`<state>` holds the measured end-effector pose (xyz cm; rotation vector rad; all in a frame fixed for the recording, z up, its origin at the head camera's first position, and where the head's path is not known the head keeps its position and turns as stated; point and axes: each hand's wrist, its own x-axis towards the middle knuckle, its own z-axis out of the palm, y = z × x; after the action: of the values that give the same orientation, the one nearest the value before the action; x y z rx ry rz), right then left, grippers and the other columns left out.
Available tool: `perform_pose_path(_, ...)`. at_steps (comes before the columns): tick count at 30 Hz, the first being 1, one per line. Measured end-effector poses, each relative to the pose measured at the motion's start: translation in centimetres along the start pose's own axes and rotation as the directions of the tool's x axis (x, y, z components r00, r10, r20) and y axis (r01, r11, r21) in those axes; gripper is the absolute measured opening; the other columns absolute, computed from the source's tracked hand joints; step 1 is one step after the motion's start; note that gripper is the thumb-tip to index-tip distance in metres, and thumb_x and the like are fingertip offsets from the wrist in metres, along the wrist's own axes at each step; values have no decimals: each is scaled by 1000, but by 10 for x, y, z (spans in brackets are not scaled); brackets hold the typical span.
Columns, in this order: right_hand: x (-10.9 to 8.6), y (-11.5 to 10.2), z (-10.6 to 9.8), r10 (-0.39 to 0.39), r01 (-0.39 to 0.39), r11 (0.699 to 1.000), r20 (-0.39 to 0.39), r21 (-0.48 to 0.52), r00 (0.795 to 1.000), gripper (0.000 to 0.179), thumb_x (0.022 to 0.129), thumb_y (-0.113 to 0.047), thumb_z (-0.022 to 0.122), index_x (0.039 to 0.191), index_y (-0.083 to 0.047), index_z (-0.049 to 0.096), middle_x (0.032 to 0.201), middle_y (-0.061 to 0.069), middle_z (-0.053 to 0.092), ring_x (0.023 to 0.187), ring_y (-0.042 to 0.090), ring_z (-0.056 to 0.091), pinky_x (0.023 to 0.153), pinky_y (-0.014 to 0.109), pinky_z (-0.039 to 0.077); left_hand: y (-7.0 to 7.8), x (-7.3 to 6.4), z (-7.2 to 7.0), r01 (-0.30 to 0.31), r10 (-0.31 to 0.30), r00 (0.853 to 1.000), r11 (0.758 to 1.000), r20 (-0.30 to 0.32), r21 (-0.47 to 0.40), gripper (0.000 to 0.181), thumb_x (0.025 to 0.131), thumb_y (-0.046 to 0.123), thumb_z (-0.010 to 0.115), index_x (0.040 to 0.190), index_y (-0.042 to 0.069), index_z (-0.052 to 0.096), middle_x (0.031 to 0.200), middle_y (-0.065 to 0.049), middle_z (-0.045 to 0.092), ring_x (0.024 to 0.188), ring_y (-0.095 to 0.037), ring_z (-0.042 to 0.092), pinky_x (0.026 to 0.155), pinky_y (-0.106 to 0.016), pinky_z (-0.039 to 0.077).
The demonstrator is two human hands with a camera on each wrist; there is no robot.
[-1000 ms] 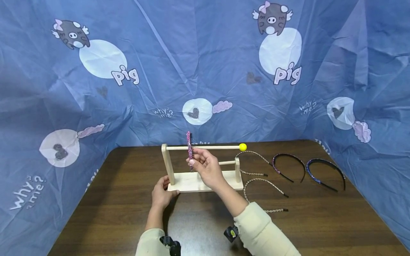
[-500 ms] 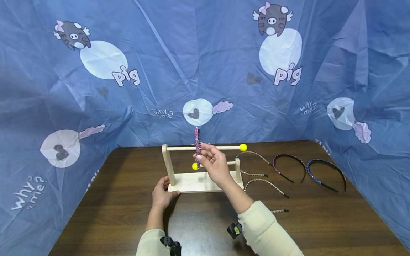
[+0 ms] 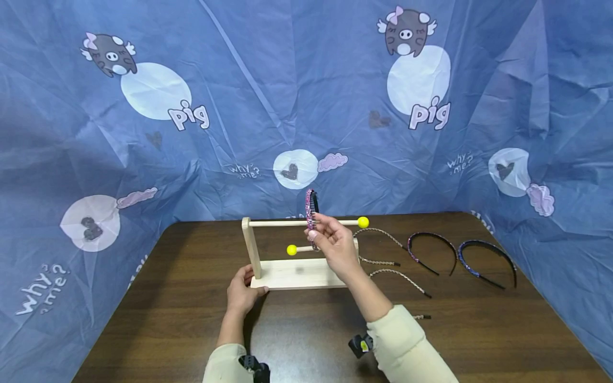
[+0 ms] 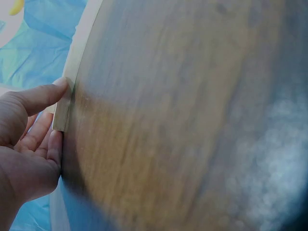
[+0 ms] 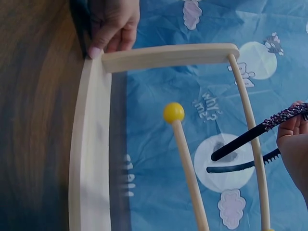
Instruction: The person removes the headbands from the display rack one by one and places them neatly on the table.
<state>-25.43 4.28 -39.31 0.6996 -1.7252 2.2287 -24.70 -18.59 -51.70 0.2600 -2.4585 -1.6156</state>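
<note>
My right hand [image 3: 335, 247] pinches a glittery pink headband [image 3: 308, 207] between thumb and fingers, its arch up, at the upper rod of a wooden display stand [image 3: 297, 274]. In the right wrist view the headband's black ends [image 5: 236, 147] reach past that rod [image 5: 248, 113], one in front and one apparently behind it. Whether they touch is unclear. At the stand's left end, my left hand [image 3: 241, 290] grips the base corner; the left wrist view shows the thumb [image 4: 45, 96] on its edge. The lower rod ends in a yellow ball [image 3: 291, 250].
To the right lie two thin braided headbands [image 3: 380, 230] [image 3: 404, 276], a pink-and-black headband [image 3: 433, 234] and a blue glitter headband [image 3: 466, 260]. My right forearm partly covers the nearer braided one. A blue printed cloth [image 3: 297, 106] hangs behind the brown table [image 3: 191, 319].
My right hand has moved right along the upper rod with the pink headband, uncovering the lower rod's yellow ball. The headband has turned slightly. My left hand stays at the base corner.
</note>
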Motion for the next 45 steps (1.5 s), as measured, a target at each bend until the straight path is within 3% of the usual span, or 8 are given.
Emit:
perform_pose_path(6, -1, -7, -11, -19, 19, 1000, -22, 10, 1000, 36, 85, 11, 53, 120, 17, 49, 91, 21, 62, 78, 14, 62, 68, 21, 51, 0, 0, 0, -15, 15, 1000, 1000, 0, 0, 62, 64, -13, 75, 121, -8, 50, 115, -28, 57, 107, -40, 53, 92, -47, 41)
perform_pose_path(14, -2, -13, -28, -1, 3, 998, -24, 58, 1000, 37, 83, 11, 54, 119, 19, 47, 85, 4, 65, 75, 13, 63, 63, 21, 51, 1, 0, 0, 4, -4, 1000, 1000, 4, 1, 63, 64, -12, 75, 122, -8, 51, 116, -27, 56, 108, -40, 53, 92, -48, 40)
perform_pose_path(22, 1, -24, -43, -21, 25, 995, -39, 97, 999, 37, 79, 14, 55, 116, 17, 50, 84, 6, 65, 71, 12, 61, 56, 18, 49, 0, 0, 0, 16, -16, 1000, 1000, 3, 15, 63, 65, -11, 75, 123, -6, 50, 117, -26, 56, 109, -40, 52, 93, -48, 39)
perform_pose_path(30, 3, -32, -57, -61, 69, 983, -53, 170, 997, 40, 75, 20, 53, 112, 4, 58, 85, 7, 65, 79, 15, 62, 70, 21, 51, 2, -1, 0, 13, -13, 1000, 1000, 2, 14, 64, 64, -11, 75, 123, -7, 50, 116, -26, 56, 108, -40, 52, 93, -48, 39)
perform_pose_path(45, 2, -34, -85, -70, 85, 978, -86, 190, 994, 42, 77, 22, 49, 109, -3, 62, 85, 10, 65, 78, 16, 64, 66, 20, 51, -1, 0, 0, -1, 1, 1000, 1000, -1, 24, 63, 64, -10, 76, 122, -7, 51, 115, -26, 57, 107, -40, 53, 91, -48, 40)
